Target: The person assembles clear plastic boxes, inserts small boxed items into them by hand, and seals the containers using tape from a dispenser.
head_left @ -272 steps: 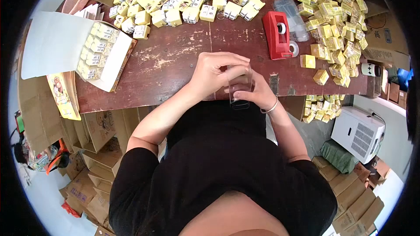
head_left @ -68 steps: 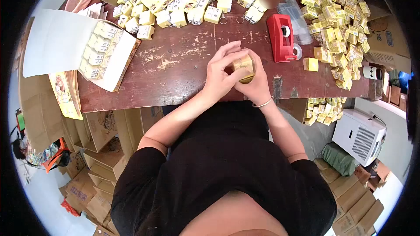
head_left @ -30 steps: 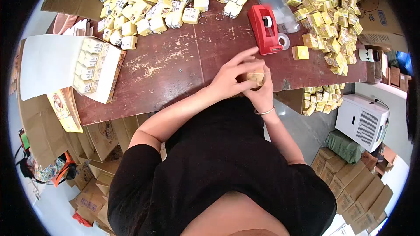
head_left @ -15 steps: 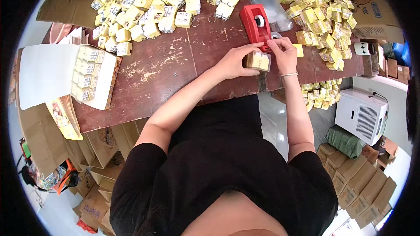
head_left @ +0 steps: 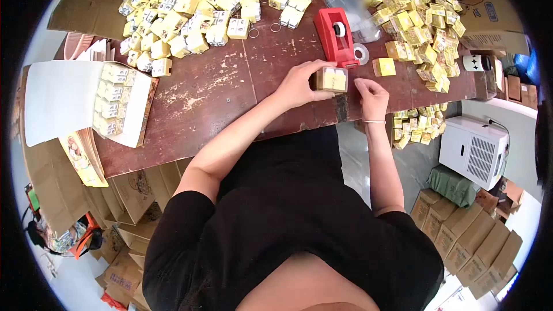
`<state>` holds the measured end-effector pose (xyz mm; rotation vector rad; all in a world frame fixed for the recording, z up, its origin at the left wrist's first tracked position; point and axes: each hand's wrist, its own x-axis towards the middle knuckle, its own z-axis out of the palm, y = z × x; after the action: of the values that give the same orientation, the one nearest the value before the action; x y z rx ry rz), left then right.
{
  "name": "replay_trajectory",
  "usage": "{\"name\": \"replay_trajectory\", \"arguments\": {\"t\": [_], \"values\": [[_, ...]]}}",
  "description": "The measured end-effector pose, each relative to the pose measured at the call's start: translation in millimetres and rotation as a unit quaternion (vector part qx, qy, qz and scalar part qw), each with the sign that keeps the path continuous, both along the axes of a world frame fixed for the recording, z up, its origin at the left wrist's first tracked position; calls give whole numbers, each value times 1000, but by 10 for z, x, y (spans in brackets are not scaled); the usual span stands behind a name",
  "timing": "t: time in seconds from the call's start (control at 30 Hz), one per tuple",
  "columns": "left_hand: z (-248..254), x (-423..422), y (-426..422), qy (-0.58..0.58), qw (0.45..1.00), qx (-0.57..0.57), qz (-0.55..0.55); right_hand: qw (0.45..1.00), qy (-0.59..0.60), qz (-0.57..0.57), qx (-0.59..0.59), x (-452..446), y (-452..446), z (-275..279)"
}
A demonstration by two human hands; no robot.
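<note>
My left hand [head_left: 299, 86] is wrapped round a small clear box [head_left: 333, 80] with a yellow item inside, close to the front edge of the table. My right hand [head_left: 373, 98] is a little to the right of the box, apart from it, with thumb and forefinger pinched; whatever may be between them is too small to make out. Just beyond the box stands a red tape dispenser [head_left: 337, 37] with a roll of tape in it. A loose tape roll [head_left: 361, 53] lies against the dispenser's right side, and a single yellow box [head_left: 384, 67] sits farther right.
Piles of yellow-and-white small blocks [head_left: 196, 11] cover the back left of the worn table [head_left: 201, 103]; boxed yellow ones [head_left: 423, 29] heap at the right. Clear plastic packaging [head_left: 357, 14] lies behind the dispenser. An open carton [head_left: 147, 112] with packed rows stands at left.
My right hand has moved from the dispenser's front down toward me, away from the box. My left hand and the box have shifted slightly left.
</note>
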<state>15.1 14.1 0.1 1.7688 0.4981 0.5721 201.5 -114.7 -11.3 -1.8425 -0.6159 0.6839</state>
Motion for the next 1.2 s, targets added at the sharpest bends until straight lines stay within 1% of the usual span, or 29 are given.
{"name": "replay_trajectory", "arguments": {"t": [0.03, 0.07, 0.1, 0.13, 0.2, 0.23, 0.3, 0.4, 0.43, 0.47, 0.5, 0.57, 0.6, 0.63, 0.67, 0.7, 0.73, 0.77, 0.8, 0.83, 0.87, 0.9, 0.93, 0.97, 1.03, 1.07, 1.1, 1.17, 1.2], "values": [[42, -49, -47, 1, 999, 6, 39, 994, 109, -18, 16, -58, -46, 118], [72, -87, -80, 3, 997, 12, 77, 978, 202, 6, 49, -114, -93, 203], [102, -123, -92, 8, 991, 82, 106, 952, 293, 31, 83, -158, -130, 252], [95, -131, -96, 9, 991, 83, 105, 931, 348, 59, 97, -200, -156, 270], [70, -159, -97, 22, 968, 186, 167, 909, 401, 71, 92, -353, -160, 366], [68, -161, -85, 22, 968, 188, 168, 895, 428, 87, 92, -390, -156, 371], [78, -154, -89, 6, 942, 280, 187, 887, 444, 97, 82, -441, -104, 343], [132, -143, -132, -24, 926, 324, 195, 875, 468, 99, 73, -471, -21, 232], [143, -149, -125, -24, 925, 324, 195, 859, 494, 106, 79, -476, -4, 211], [152, -157, -111, -34, 912, 357, 199, 842, 520, 113, 85, -483, 12, 203], [157, -165, -105, -44, 897, 389, 204, 842, 520, 114, 84, -486, 25, 214], [161, -238, -94, -38, 911, 366, 186, 855, 499, 142, 2, -494, 58, 253], [200, -276, -103, -32, 924, 343, 166, 854, 500, 143, 2, -514, 64, 259], [247, -306, -135, -32, 924, 343, 166, 896, 417, 153, -2, -541, 75, 265], [304, -341, -181, 18, 962, 231, 142, 929, 331, 162, -7, -577, 89, 268], [356, -361, -206, 68, 984, 114, 115, 945, 273, 150, 94, -675, 110, 249], [362, -366, -211, 85, 993, 28, 74, 960, 175, 170, 133, -670, 153, 192], [368, -372, -211, 85, 993, 28, 74, 964, 75, 189, 171, -656, 198, 145], [375, -386, -202, 63, 995, -72, 40, 963, 110, 195, 154, -673, 196, 238], [376, -407, -192, 40, 984, -172, 6, 962, 111, 195, 154, -659, 194, 341], [257, -425, -158, -12, 978, -209, -21, 962, 194, 167, 98, -621, 184, 441], [228, -415, -190, -110, 949, -294, 4, 951, 275, 136, 40, -578, 166, 487], [200, -401, -221, -207, 904, -373, 30, 923, 348, 118, 113, -551, 163, 488], [57, -410, -253, -256, 849, -462, 31, 922, 345, 97, 146, -580, 165, 506], [-38, -300, -433, -270, 800, -537, 8, 915, 353, 66, 185, -687, 162, 498], [-24, -240, -516, -264, 776, -573, -11, 923, 337, 88, 161, -741, 139, 446], [-27, -178, -491, -277, 770, -574, -28, 930, 322, 110, 137, -782, 127, 427], [-133, -97, -386, -283, 733, -618, 7, 963, 204, 150, 96, -631, 145, 518], [-38, -82, -364, -273, 727, -628, 50, 975, 133, 161, 75, -441, 171, 518]]}}
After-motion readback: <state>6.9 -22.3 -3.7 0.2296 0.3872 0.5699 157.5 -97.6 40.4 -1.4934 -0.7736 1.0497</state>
